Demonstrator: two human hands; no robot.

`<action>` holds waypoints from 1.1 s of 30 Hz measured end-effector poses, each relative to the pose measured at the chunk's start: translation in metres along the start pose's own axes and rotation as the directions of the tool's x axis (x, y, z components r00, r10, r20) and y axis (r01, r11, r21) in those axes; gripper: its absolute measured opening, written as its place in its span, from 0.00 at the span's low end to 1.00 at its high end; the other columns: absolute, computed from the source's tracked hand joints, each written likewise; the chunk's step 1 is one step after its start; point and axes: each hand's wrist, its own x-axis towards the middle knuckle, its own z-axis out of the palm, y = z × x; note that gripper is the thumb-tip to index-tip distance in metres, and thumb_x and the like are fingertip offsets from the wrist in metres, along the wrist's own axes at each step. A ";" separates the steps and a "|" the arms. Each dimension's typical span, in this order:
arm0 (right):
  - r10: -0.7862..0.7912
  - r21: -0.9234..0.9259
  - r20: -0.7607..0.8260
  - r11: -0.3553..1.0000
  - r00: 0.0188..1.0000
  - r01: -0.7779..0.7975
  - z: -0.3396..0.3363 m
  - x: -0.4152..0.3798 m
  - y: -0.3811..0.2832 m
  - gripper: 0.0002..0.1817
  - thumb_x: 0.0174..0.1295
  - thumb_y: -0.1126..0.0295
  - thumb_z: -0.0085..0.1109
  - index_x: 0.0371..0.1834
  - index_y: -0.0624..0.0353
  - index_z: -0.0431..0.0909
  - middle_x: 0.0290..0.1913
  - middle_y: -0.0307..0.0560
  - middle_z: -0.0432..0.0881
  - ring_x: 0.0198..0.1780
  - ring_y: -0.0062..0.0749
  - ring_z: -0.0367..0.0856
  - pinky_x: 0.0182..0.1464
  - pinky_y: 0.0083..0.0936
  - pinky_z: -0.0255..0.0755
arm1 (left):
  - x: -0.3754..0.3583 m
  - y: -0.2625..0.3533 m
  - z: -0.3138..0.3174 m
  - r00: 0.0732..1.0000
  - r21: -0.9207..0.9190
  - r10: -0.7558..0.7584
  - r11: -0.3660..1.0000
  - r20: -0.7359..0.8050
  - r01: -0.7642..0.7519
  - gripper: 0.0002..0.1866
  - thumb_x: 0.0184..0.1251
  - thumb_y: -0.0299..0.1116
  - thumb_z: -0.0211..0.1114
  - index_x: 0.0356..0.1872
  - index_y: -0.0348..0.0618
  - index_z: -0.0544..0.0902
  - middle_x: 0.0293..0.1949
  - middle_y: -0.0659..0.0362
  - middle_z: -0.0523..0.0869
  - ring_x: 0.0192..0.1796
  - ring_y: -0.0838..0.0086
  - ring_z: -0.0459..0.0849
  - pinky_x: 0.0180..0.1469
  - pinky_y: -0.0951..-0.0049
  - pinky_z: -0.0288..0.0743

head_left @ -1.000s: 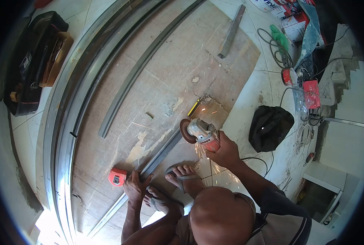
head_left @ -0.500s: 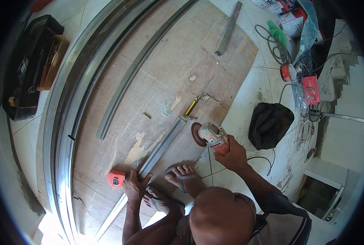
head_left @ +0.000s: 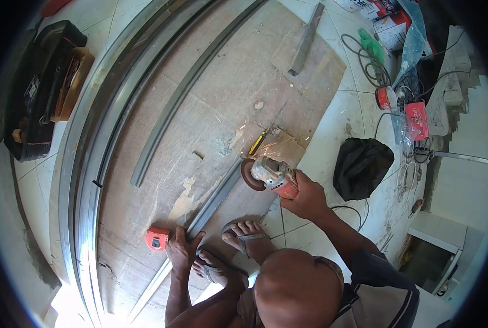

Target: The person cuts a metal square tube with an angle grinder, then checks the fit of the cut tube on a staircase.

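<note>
My right hand (head_left: 308,198) is wrapped round the red and grey body of an angle grinder (head_left: 276,176). Its brown disc meets the far end of a long grey metal channel (head_left: 215,198), and orange sparks (head_left: 279,147) fly beyond it. My left hand (head_left: 181,250) grips the channel lower down, thumb on one side and fingers on the other. Beside those fingers lies a red tape measure (head_left: 157,239). Just past the cut end rests a slim yellow-and-black tool (head_left: 257,143). My sandalled feet (head_left: 247,238) are close to the channel on its right.
Long metal profiles (head_left: 91,164) run along the board's left side, with another strip (head_left: 184,95) inward. A short metal piece (head_left: 307,38) lies at the far end. A black bag (head_left: 363,168), cables and paint cans (head_left: 391,30) stand right; an open tool bag (head_left: 30,104) sits left.
The grinder has moved left and slightly up onto the channel's end, and sparks have appeared. My left hand stays in place on the channel.
</note>
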 end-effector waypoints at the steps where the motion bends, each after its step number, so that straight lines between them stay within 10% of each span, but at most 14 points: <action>1: -0.005 -0.003 0.007 1.000 1.000 0.005 0.000 0.001 0.000 0.39 0.46 0.58 0.77 0.62 0.59 0.72 0.45 0.58 0.87 0.46 0.59 0.88 0.50 0.47 0.82 | 0.000 0.001 0.000 1.000 0.015 0.012 1.000 -0.014 -0.012 0.30 0.55 0.57 0.81 0.36 0.41 0.77 0.22 0.49 0.82 0.25 0.51 0.84 0.27 0.55 0.74; 21: -0.116 -0.010 -0.022 0.993 0.993 0.116 0.005 0.010 0.000 0.35 0.45 0.57 0.74 0.54 0.62 0.71 0.46 0.59 0.84 0.44 0.59 0.87 0.46 0.48 0.81 | -0.002 -0.005 0.005 0.999 -0.001 -0.009 1.000 0.031 0.009 0.29 0.56 0.57 0.80 0.37 0.41 0.78 0.24 0.48 0.85 0.27 0.52 0.86 0.28 0.56 0.76; 33: 0.130 0.031 0.034 0.991 0.991 -0.131 -0.001 -0.015 0.020 0.35 0.47 0.56 0.73 0.57 0.60 0.72 0.50 0.57 0.85 0.49 0.57 0.87 0.51 0.48 0.81 | -0.001 -0.008 0.006 0.999 -0.069 -0.017 0.997 0.030 0.019 0.30 0.55 0.59 0.80 0.34 0.42 0.76 0.19 0.52 0.79 0.22 0.54 0.81 0.26 0.56 0.71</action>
